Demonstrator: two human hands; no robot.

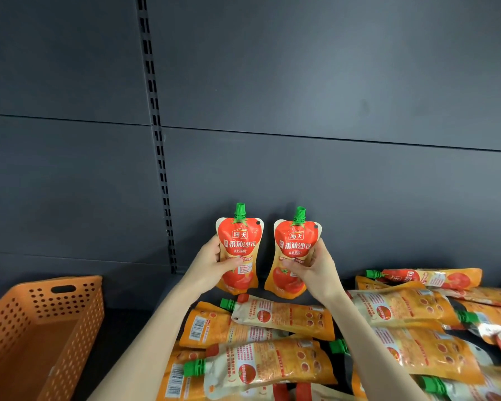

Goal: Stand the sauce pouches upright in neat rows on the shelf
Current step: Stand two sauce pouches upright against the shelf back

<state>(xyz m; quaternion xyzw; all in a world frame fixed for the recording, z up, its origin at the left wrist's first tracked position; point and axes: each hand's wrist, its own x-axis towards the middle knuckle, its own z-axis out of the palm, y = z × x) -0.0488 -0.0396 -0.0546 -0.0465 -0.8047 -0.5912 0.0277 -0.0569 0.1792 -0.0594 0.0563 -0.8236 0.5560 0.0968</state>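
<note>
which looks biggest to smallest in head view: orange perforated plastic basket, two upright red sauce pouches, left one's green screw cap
1. orange perforated basket (nearer camera)
2. left red pouch, right red pouch: alike
3. green screw cap

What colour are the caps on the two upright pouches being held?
Green, on both the left pouch's cap and the right pouch's cap; head view.

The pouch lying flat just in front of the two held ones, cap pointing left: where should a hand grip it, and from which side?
Likely at the shoulders behind the green cap, from above and the left. The pouch lies flat, back up, on top of the pile; that end is free, while the right forearm crosses beside its base.
</note>
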